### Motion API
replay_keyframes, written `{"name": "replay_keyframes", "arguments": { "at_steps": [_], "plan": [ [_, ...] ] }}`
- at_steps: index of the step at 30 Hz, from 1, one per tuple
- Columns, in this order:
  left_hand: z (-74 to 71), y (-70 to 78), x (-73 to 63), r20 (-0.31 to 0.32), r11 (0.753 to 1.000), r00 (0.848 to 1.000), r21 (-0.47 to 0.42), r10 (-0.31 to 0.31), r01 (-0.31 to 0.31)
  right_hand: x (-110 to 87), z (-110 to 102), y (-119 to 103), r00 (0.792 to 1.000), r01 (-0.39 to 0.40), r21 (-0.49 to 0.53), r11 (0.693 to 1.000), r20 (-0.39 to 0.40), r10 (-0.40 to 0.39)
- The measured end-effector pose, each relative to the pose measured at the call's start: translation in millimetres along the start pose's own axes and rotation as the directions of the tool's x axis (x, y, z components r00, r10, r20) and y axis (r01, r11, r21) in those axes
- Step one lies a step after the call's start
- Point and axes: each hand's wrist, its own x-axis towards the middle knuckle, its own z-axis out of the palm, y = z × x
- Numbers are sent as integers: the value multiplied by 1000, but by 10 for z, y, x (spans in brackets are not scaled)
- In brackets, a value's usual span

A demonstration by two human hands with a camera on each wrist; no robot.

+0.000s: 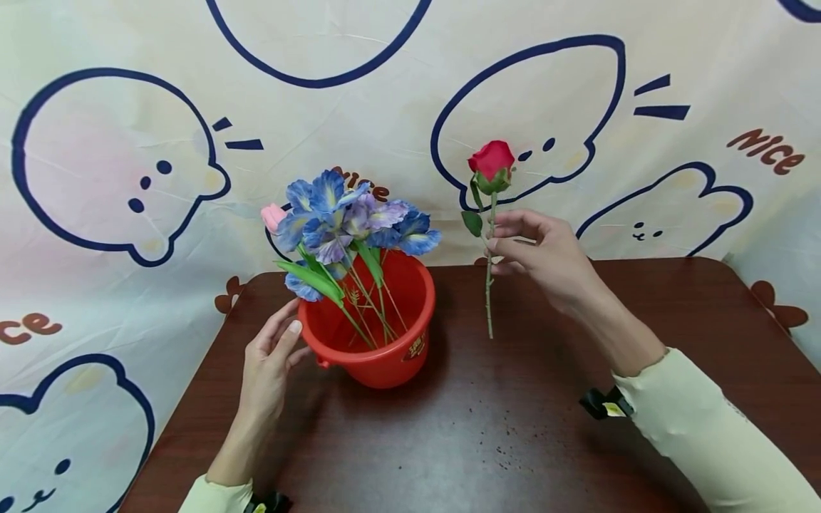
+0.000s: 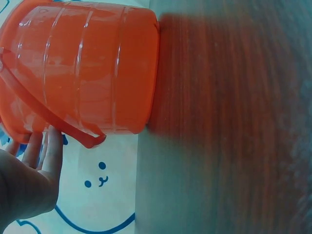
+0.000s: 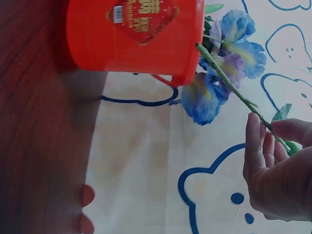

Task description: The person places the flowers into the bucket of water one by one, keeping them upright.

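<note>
A red plastic bucket [image 1: 420, 324] stands upright on the dark wooden table. Blue and purple irises [image 1: 327, 206] lean out of it to the left and back, with a pink bud [image 1: 273, 217] among them. At the bucket's left rim, my left hand [image 1: 268, 363] rests with its fingers nearly straight; in the left wrist view they reach the bucket's side beside its handle [image 2: 53, 117]. My right hand [image 1: 545, 256] pinches a red rose [image 1: 492, 160] by its green stem. The rose is upright, right of the bucket and above the table, and its stem end [image 3: 202, 51] hangs free.
Small dark crumbs [image 1: 500, 445] lie scattered on the table [image 1: 359, 456] in front of the bucket. Behind the table hangs a pale cloth [image 1: 359, 121] printed with blue-outlined cartoon figures. A gold label [image 3: 141, 19] marks the bucket's side.
</note>
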Motion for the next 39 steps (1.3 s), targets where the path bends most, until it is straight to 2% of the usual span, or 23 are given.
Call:
{"name": "replay_keyframes", "arguments": {
  "at_steps": [10, 18, 22, 27, 39],
  "plan": [
    [-5, 21, 14, -4, 1000, 1000, 9, -15, 15, 133, 266, -172, 998, 64, 28, 998, -1, -64],
    [-7, 21, 20, 7, 1000, 1000, 10, -13, 13, 223, 427, -202, 995, 98, 29, 995, -20, -98],
    [-6, 18, 18, 7, 1000, 1000, 6, -7, 7, 257, 514, -220, 994, 113, 65, 991, -12, -113],
    [-5, 19, 8, 4, 1000, 1000, -4, -6, 6, 304, 640, -196, 993, 120, 103, 987, -11, -119],
    [-15, 7, -5, 10, 1000, 1000, 4, -20, 20, 371, 946, -53, 995, 92, 96, 991, 23, -94]
  ]
}}
